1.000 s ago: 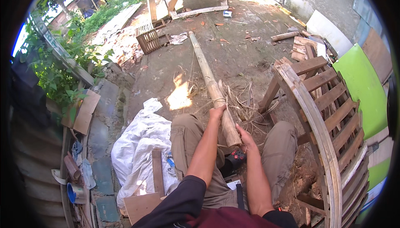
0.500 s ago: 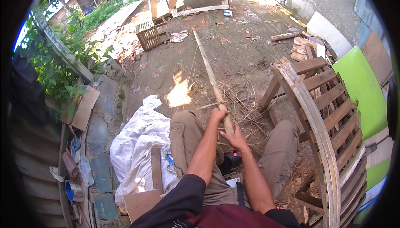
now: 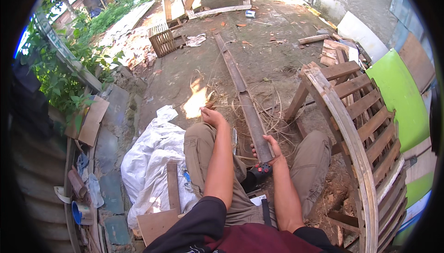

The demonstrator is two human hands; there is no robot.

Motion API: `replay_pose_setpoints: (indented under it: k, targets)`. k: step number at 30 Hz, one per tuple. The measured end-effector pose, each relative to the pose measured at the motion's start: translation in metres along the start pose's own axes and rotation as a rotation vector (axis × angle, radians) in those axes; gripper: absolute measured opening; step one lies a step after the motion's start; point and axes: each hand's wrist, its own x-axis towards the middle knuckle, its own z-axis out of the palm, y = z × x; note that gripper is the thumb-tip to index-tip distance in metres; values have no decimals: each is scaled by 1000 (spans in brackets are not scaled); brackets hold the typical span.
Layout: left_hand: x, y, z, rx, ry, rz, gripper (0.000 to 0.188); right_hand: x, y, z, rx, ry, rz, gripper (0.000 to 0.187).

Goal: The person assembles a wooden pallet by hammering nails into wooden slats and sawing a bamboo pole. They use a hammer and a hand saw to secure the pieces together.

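Observation:
A long split bamboo piece (image 3: 249, 107) lies ahead of me with its brown hollow side up, its far end reaching across the ground. My right hand (image 3: 274, 151) is closed around its near end, between my knees. Off to the left of the bamboo, above my left knee, my left hand (image 3: 212, 117) is held apart from it with the fingers pinched together. Whatever they hold, if anything, is too small to make out. Thin curled bamboo strips (image 3: 277, 107) lie tangled beneath and beside the piece.
At my right stands a slatted wooden frame (image 3: 358, 146), near a green panel (image 3: 402, 95). A white sack (image 3: 150, 160) with wood scraps sits by my left leg. Farther off are a slatted crate (image 3: 162, 39) and a wooden table (image 3: 217, 10).
The bamboo has turned over, from its pale rounded side to its brown hollow side. My left hand has let go of it and moved left; the right keeps hold of the near end.

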Motion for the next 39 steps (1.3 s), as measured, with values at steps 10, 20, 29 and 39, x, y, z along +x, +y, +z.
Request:
replay_pose_setpoints:
  k: [10,20,29,39]
  targets:
    - [15,-77,-23,762,-332,-57,71,5,12,5,-51,55,70,57]
    - [-24,-51,-17,182,-791,-780,74,-13,18,49,-146,76,90,58]
    - [-43,-31,11,1,-988,-891,78,-93,35,47,106,-101,137,65]
    - [-58,18,41,-120,-1013,-841,79,-150,25,121,-477,-52,-837,118]
